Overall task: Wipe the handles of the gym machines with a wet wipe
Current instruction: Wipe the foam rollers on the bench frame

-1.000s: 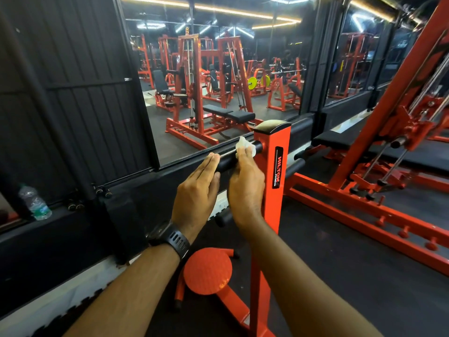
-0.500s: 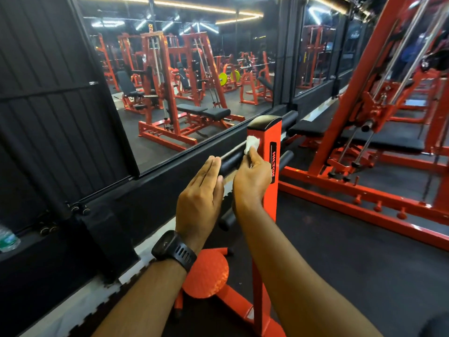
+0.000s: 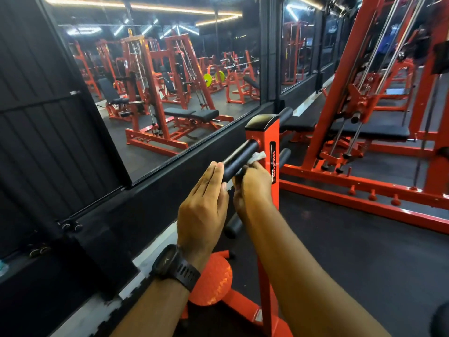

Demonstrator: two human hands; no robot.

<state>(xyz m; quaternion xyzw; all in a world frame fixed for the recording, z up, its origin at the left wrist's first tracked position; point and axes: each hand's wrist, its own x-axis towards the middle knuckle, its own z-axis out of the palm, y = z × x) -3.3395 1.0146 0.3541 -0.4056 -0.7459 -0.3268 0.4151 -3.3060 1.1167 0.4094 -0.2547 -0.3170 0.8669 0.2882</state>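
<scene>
One black foam handle (image 3: 239,158) is under treatment. It juts from the upper left side of an orange upright post (image 3: 263,139) toward the viewer.

- Wet wipe (image 3: 258,157): white and crumpled, seen against the underside of the handle, close to the post.
- Right hand (image 3: 252,188): fingers are curled round the wipe, which is pressed up against the handle from below.
- Left hand (image 3: 204,205): fingers are held straight and pressed together, with the tips laid against the near end of the handle. Nothing is gripped. A dark watch (image 3: 175,266) is worn on this wrist.
- Other handles on the same post: a lower one (image 3: 233,226) is partly hidden behind the hands, and two more (image 3: 284,114) (image 3: 283,155) are seen on the far side.
- Base: a round orange footplate (image 3: 213,280) is set on the dark floor (image 3: 364,251).
- Surroundings: a wall mirror (image 3: 170,81) reflects further orange machines, and a large cable frame (image 3: 352,100) stands to the right.

Progress, as judged: the task is taken to be in its early or middle part. One handle is in hand, and its topside is not covered by the wipe at present. Whether the other three have been cleaned cannot be told. The many machines beyond are presumed to remain.
</scene>
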